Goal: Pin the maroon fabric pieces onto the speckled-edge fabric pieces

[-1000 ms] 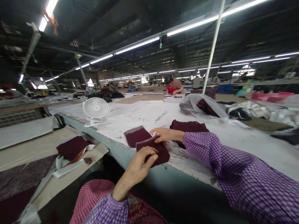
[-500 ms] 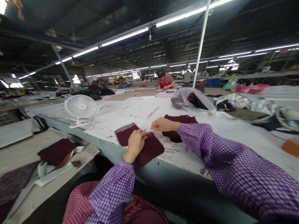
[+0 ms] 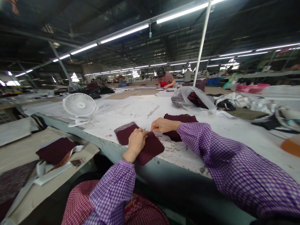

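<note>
A maroon fabric piece point(image 3: 152, 148) lies at the near edge of the white-covered table, one corner hanging over. My left hand point(image 3: 137, 141) presses on it with the fingers together, pinching its upper edge. To its left is another maroon piece with a speckled grey strip point(image 3: 126, 132). My right hand point(image 3: 161, 125) is closed in a pinch just above the fabric's top corner; what its fingertips hold is too small to name. Behind the right wrist lies a stack of maroon pieces point(image 3: 181, 118), partly covered by the sleeve.
A white fan point(image 3: 79, 105) stands at the left of the table point(image 3: 131, 107). A clear plastic bag point(image 3: 181, 97) with maroon fabric sits behind my right hand. Mixed cloth lies at the right. A lower surface at left holds fabric scraps point(image 3: 56, 150). A person works across the table.
My right hand's fingertips have come down slightly, nearer the fabric's top corner. The left hand stays on the fabric. The whole view has shifted a little.
</note>
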Demonstrator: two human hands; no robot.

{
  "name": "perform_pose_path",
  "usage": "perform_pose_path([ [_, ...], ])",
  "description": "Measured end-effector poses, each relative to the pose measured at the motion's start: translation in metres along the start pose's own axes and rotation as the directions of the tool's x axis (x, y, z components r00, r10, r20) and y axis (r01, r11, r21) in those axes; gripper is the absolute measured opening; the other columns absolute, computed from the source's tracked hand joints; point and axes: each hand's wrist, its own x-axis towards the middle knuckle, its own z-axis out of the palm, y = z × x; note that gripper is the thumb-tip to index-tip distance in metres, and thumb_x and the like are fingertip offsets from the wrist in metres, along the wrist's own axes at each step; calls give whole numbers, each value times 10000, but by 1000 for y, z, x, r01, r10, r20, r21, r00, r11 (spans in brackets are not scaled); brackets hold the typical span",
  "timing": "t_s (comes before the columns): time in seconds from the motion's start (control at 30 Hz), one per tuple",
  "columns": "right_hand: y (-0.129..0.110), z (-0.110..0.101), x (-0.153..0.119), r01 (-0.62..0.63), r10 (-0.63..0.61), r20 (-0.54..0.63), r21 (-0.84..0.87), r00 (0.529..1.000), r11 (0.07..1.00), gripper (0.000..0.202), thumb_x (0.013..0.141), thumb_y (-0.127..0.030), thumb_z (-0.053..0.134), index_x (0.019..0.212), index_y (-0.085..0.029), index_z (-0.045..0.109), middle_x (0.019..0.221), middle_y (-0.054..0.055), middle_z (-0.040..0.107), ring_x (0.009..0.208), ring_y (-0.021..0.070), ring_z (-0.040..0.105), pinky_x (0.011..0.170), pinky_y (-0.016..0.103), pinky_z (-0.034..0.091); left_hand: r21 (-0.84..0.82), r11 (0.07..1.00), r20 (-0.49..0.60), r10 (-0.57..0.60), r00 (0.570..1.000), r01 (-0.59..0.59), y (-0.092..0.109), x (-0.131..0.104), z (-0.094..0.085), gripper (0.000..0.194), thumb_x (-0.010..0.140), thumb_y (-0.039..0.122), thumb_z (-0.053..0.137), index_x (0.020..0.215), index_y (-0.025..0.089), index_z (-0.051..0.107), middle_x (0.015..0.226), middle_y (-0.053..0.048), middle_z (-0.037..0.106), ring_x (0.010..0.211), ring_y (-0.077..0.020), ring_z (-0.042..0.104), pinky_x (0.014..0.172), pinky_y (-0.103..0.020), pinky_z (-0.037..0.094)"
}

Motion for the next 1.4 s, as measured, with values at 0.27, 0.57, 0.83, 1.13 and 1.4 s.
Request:
perform_pose_path([
  [0.27, -6, 8, 2, 3, -3, 0, -122, 1000, 993, 141, 790, -162, 541, 838, -121, 668, 756, 42, 667, 654, 119, 544, 623, 219, 355, -112, 994, -35, -5, 999, 1, -9, 3, 8, 241, 862, 221, 544, 1039, 274, 698, 901, -47, 621, 902, -222, 519, 768, -315, 413],
  [0.57, -14, 14, -8, 169, -157, 65, -480, 985, 861, 197, 926, -188, 423, 923, -128, 610, 901, 69, 605, 747, 144, 522, 625, 256, 340, -259, 966, -85, -26, 996, 3, -15, 2, 13, 307, 859, 112, 491, 932, 277, 740, 854, -24, 639, 844, -183, 528, 766, -284, 421],
  [0.83, -10, 15, -27, 166, -184, 27, -569, 983, 805, 218, 925, -137, 433, 1031, -136, 624, 962, 96, 604, 919, 196, 529, 775, 310, 400, -120, 992, -48, 29, 998, -35, -5, -2, 6, 332, 897, 158, 427, 969, 265, 733, 912, -49, 617, 865, -199, 492, 761, -291, 410],
  [1.13, -42, 16, -20, 20, -22, -4, -281, 1000, 960, 287, 901, -104, 418, 1068, -147, 647, 1004, 102, 623, 920, 166, 590, 797, 261, 434, -154, 988, -47, 17, 999, -24, -9, -1, 5, 308, 874, 142, 462, 956, 264, 733, 911, -41, 637, 868, -192, 522, 763, -286, 426],
  [1.4, -47, -2, -16, 9, -39, -131, -217, 991, 976, 354, 867, -73, 441, 1174, -167, 593, 1070, 112, 612, 956, 186, 576, 834, 286, 428, -152, 988, -50, 32, 998, -40, -10, -1, 4, 295, 870, 153, 464, 946, 248, 733, 933, -49, 650, 876, -205, 530, 747, -298, 430],
])
